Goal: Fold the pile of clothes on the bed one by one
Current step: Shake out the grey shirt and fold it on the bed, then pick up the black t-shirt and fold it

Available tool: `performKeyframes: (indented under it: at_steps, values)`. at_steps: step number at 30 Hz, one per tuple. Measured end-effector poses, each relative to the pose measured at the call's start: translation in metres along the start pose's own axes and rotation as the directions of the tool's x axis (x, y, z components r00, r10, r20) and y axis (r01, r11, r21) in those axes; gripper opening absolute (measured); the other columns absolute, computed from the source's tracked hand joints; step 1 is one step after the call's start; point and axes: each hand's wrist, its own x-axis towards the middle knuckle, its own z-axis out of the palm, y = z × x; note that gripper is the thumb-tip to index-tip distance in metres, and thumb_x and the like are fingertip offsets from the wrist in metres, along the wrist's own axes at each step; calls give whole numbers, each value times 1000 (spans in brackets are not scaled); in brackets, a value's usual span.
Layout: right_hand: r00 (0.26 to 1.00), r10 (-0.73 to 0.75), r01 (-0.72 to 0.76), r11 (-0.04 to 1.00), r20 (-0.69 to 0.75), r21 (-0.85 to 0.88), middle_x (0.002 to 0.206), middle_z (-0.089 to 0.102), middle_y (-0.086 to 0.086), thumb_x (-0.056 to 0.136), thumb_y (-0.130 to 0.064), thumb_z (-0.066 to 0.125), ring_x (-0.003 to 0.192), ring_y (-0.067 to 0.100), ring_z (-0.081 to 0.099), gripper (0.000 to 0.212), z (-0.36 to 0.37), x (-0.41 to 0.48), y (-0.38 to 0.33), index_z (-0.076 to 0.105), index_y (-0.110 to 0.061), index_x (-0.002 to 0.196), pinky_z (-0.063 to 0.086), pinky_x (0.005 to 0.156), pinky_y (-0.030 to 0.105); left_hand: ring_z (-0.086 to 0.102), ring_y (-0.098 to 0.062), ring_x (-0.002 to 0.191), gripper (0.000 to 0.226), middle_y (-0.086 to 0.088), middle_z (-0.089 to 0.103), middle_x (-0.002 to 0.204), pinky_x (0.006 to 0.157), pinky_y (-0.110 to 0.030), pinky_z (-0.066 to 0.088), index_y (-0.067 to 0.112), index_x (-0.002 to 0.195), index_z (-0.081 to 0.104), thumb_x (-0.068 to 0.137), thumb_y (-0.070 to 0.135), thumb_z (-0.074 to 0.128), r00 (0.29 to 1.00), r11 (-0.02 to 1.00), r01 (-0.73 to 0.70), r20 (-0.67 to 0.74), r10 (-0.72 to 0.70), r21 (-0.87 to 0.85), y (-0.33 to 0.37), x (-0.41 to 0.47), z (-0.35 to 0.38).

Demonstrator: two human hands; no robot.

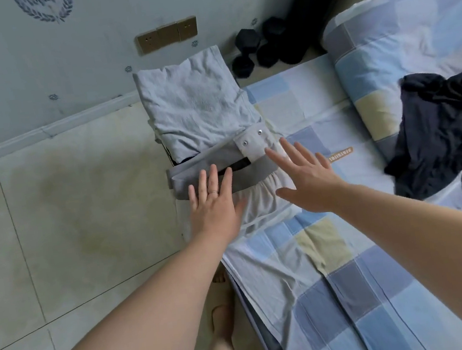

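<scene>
1. You are standing at the corner of the bed (pixel 336 278), which is covered by a sheet checked in blue, grey and pale yellow. A quilt (pixel 396 41) in the same check is bunched at its far right.
2. A beige tiled floor (pixel 69 207) fills the left side and meets a pale patterned wall (pixel 39 67) carrying a row of brass-coloured sockets (pixel 166 34). Black dumbbells (pixel 261 44) lie on the floor by the wall, just beyond the bed's end.
3. The grey-and-white garment (pixel 258 171) lies folded at the bed's left edge, touching a folded pale T-shirt (pixel 196 106) that tops a stack beyond it.
4. Your left hand (pixel 213 202) lies flat on the garment, fingers straight, gripping nothing. Your right hand (pixel 308 177) is spread wide over the garment's right end, holding nothing; you cannot tell whether it presses down.
5. The pile of dark clothes (pixel 438 134) sits unfolded on the bed, well to the right.
6. The sheet between your arms and that pile is bare. Your bare feet (pixel 222 319) stand right against the bed's side.
</scene>
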Motion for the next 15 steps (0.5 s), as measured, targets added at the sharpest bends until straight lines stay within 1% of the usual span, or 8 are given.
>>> performKeyframes:
  at_steps: [4,8,11,15]
  values:
    - [994,101,-101,995,-29,-7,165,-22,-10,99,-50,50,154,22,-17,84,-13,-69,17,-14,-50,154,-4,124,52,-27,-22,151,74,-1,-24,166,121,-47,-16,31,160,-7,104,56,33,998,998,-66,-22,66,-17,38,-33,-22]
    - [970,227,-225,974,-90,32,165,-23,-11,100,-52,48,154,22,-17,82,-29,-149,39,-14,-49,154,-5,123,52,-26,-20,151,74,1,-23,166,122,-47,-14,34,160,-6,102,59,32,977,976,-213,-10,213,-52,99,-62,-38]
    - [926,354,-340,933,-130,114,166,-20,-10,100,-50,49,154,23,-14,83,-38,-211,64,-13,-48,155,-2,124,53,-27,-20,151,74,3,-24,166,122,-47,-12,35,160,-6,102,58,35,940,940,-338,24,339,-34,158,-78,-46]
    - [845,502,-456,857,-187,239,167,-17,-10,100,-47,49,155,23,-12,83,-39,-294,102,-12,-47,156,0,123,52,-26,-20,151,74,3,-23,166,123,-48,-12,37,159,-8,102,58,34,860,860,-509,61,507,31,241,-109,-53]
